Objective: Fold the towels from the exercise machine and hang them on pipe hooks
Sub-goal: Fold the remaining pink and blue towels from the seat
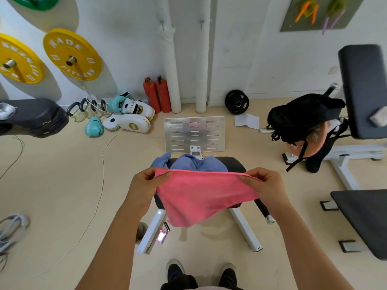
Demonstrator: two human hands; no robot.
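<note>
A pink towel (201,195) hangs spread in front of me, held by its top edge. My left hand (144,185) pinches its left corner and my right hand (266,185) pinches its right corner, both raised above the machine's black seat (234,164). A blue towel (194,163) lies crumpled on that seat behind the pink one. Two white wrapped pipes (170,65) run up the far wall, each with a small metal hook (162,23) near the top; the second hook (201,22) is on the right pipe.
The machine's metal footplate (194,133) and white frame legs (245,229) stand straight ahead. Boxing gloves (125,118), two red extinguishers (157,95) and a black weight plate (236,102) line the wall. A bench with a black backpack (303,120) stands right; a cord (100,185) trails left.
</note>
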